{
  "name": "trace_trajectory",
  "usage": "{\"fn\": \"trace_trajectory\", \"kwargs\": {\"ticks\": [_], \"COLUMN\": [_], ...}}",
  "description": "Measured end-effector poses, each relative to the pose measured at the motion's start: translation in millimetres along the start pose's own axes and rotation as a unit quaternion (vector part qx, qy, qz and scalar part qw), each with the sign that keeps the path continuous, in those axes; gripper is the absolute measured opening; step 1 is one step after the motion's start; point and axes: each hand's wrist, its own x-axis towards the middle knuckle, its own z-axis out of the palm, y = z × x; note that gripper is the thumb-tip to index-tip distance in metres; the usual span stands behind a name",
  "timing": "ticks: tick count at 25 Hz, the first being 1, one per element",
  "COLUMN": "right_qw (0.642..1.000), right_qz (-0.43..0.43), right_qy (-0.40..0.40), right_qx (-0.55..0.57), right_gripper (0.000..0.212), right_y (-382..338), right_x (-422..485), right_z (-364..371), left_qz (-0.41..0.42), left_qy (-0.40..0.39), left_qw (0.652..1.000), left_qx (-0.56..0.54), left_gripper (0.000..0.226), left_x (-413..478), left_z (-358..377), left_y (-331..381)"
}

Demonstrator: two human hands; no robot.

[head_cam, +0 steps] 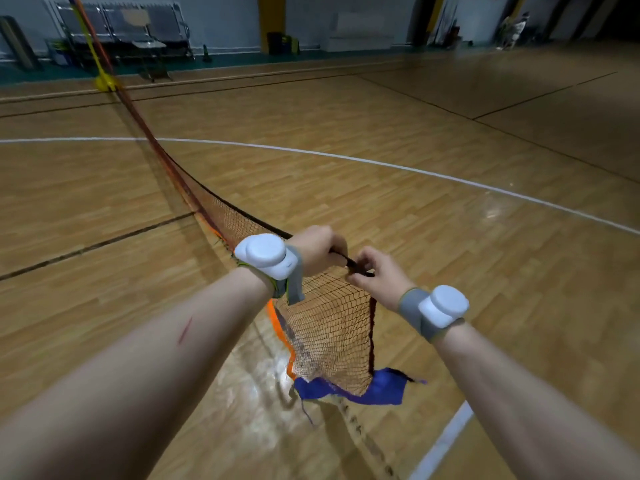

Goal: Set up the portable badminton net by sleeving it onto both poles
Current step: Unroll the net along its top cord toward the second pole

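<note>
Black net edge (349, 262) is clenched in left hand (317, 249) fingers and pinched by right hand (379, 277) fingers.

Single head-worn wide-angle view, looking forward and down along both forearms. The left hand (317, 249) and right hand (377, 277), holding the net (329, 327), sit close, just below centre; the wooden floor (381, 126) stretches away to the far wall (225, 19) at top.

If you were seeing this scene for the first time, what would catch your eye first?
The left hand and right hand meet at the centre, both holding the black top edge of the net. The net hangs between the forearms, a blue strip at its foot, and stretches off to a yellow pole far left.
</note>
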Motion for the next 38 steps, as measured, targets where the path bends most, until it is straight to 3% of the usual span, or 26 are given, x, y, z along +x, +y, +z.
{"fn": "trace_trajectory", "kwargs": {"ticks": [3, 7, 10, 13, 16, 18, 20, 23, 26, 29, 32, 38], "right_qw": [0.999, 0.993, 0.993, 0.995, 0.997, 0.997, 0.997, 0.999, 0.998, 0.996, 0.988, 0.983], "right_qz": [0.021, 0.047, 0.057, 0.061, 0.057, 0.036, 0.021, 0.003, -0.024, -0.037, -0.014, -0.013], "right_qy": [-0.028, 0.003, -0.023, -0.055, -0.005, 0.023, 0.015, -0.034, -0.059, -0.063, -0.112, -0.167], "right_qx": [0.029, 0.107, 0.098, 0.062, 0.054, 0.069, 0.079, 0.033, 0.016, 0.043, 0.108, 0.080], "right_gripper": [0.015, 0.020, 0.015, 0.012, 0.011, 0.014, 0.016, 0.019, 0.012, 0.007, 0.026, 0.016], "right_y": [2.6, 1.7, 10.3, 27.6, 34.4, 31.0, 26.3, 25.4, 28.4, 42.9, 64.4, 84.8], "right_x": [-12.2, -13.7, -17.5, -29.4, -40.1, -42.8, -47.4, -56.4, -66.8, -79.4, -91.8, -113.6], "right_z": [9.6, 15.1, 16.4, 12.6, -9.3, -26.2, -43.1, -61.2, -71.3, -82.8, -89.6, -83.4], "left_qz": [0.013, 0.033, 0.039, 0.013, -0.052, -0.105, -0.137, -0.061, -0.009, -0.036, -0.058, -0.053], "left_qy": [0.031, 0.076, 0.141, 0.209, 0.236, 0.211, 0.135, 0.025, -0.016, -0.004, 0.011, 0.123], "left_qw": [0.999, 0.996, 0.987, 0.974, 0.968, 0.971, 0.980, 0.997, 1.000, 0.998, 0.997, 0.985], "left_qx": [-0.017, -0.025, -0.059, -0.087, -0.064, -0.036, -0.058, -0.031, -0.017, -0.058, -0.052, -0.113], "left_gripper": [0.018, 0.017, 0.017, 0.016, 0.018, 0.021, 0.043, 0.077, 0.056, 0.025, 0.019, 0.013], "left_x": [-10.6, -19.1, -25.7, -28.5, -26.6, -22.8, -22.9, -20.5, -13.7, -11.6, -19.7, -42.9], "left_z": [-6.7, -22.6, -32.7, -43.4, -37.9, -24.6, -6.7, 23.8, 53.3, 68.3, 76.2, 70.4], "left_y": [9.2, 14.3, 22.2, 23.7, 25.3, 28.3, 39.3, 68.4, 103.1, 121.0, 128.9, 156.8]}}
